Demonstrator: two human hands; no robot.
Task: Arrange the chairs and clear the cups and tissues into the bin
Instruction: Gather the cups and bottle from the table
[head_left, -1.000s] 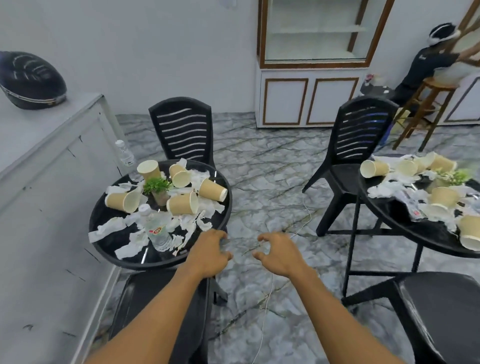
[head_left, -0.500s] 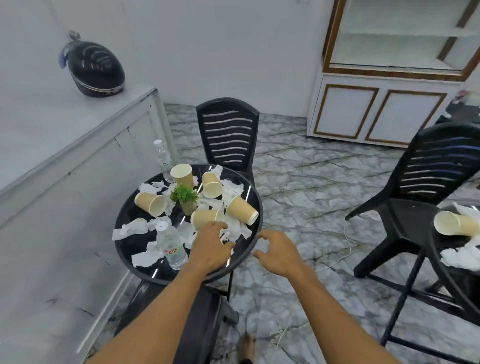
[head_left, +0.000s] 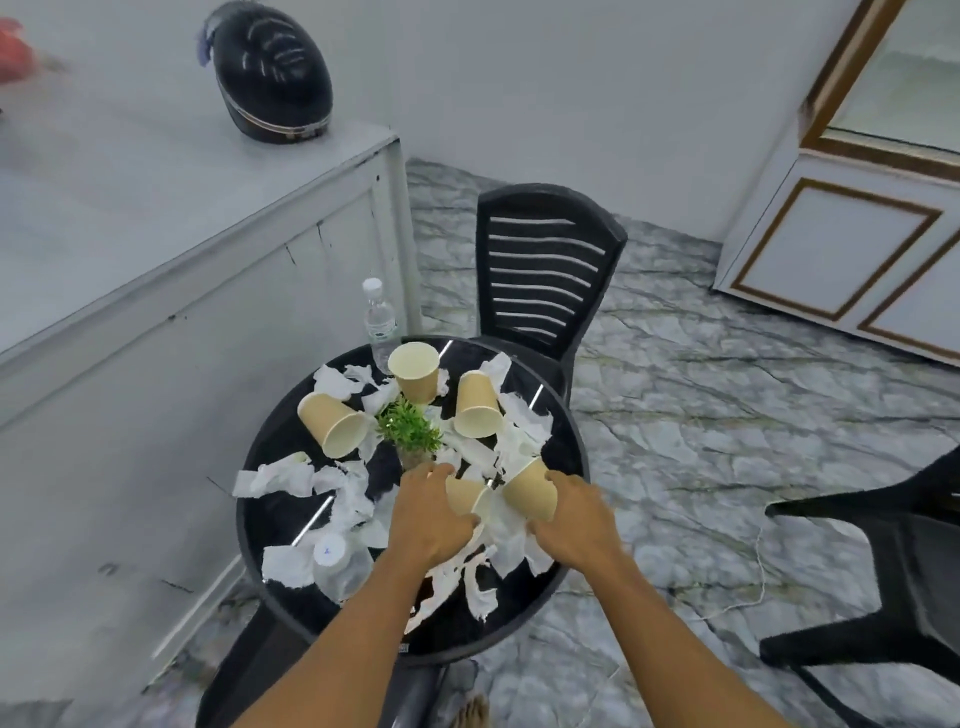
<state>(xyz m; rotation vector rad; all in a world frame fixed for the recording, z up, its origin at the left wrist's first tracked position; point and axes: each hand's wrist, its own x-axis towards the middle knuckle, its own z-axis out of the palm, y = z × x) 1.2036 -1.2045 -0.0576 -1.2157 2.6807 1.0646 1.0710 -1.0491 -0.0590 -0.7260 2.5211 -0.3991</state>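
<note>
Two hands over round black table (head_left: 280, 519) - left hand (head_left: 434, 519) curled round tipped paper cup (head_left: 464, 496), right hand (head_left: 571, 525) gripping neighbouring cup (head_left: 530, 493). Three more cups (head_left: 332, 423), torn tissues (head_left: 275, 475) scattered around small plant (head_left: 410, 428) - black chair (head_left: 540, 270) behind.

We count five tan paper cups on the round black table (head_left: 270, 519). The upright cup (head_left: 414, 371) stands at twelve o'clock. The left cup (head_left: 332, 423) lies tipped at ten o'clock and the far cup (head_left: 477, 405) at one o'clock, both with their mouths toward us. The middle cup (head_left: 462, 496) lies on its side, gripped by the left hand (head_left: 431, 519). At three o'clock the right hand (head_left: 571, 525) curls over the edge cup (head_left: 530, 493). Torn white tissues (head_left: 522, 431) litter the whole tabletop. The slatted chair (head_left: 545, 270) sits tucked in at twelve o'clock. The second chair (head_left: 883, 571) stands well apart at four o'clock.
</note>
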